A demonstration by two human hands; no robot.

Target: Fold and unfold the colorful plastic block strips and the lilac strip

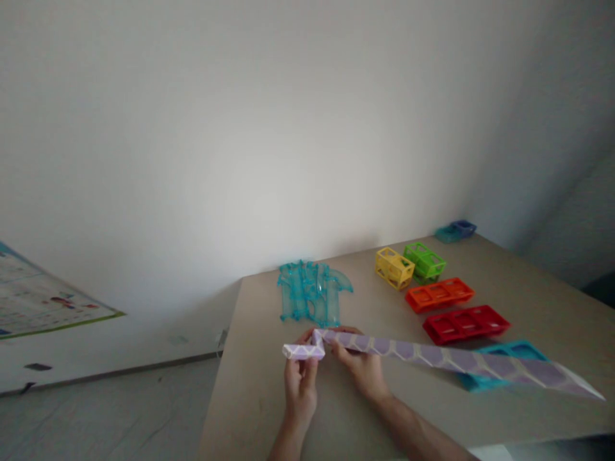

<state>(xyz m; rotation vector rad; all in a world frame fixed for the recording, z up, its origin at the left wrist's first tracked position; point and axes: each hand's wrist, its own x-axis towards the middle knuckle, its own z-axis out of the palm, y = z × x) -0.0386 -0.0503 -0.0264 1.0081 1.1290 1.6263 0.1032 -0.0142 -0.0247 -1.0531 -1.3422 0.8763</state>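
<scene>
I hold a long lilac-and-white snake puzzle (pixel 432 356) of linked triangular segments above the table. My left hand (pixel 300 383) is closed on its short bent end at the left. Just to the right, my right hand (pixel 364 371) grips the segments beside the bend. From there the strip stretches far right and slightly down, ending past the table's right side. Its end section is folded at an angle to the rest.
On the beige table (pixel 259 384) lie clear teal track pieces (pixel 311 291), yellow (pixel 394 267), green (pixel 425 259), orange (pixel 439 294), red (pixel 465 323) and teal (pixel 509 351) open-frame tiles. Small teal and purple pieces (pixel 455 230) sit at the far corner. A poster (pixel 38 298) lies on the floor at left.
</scene>
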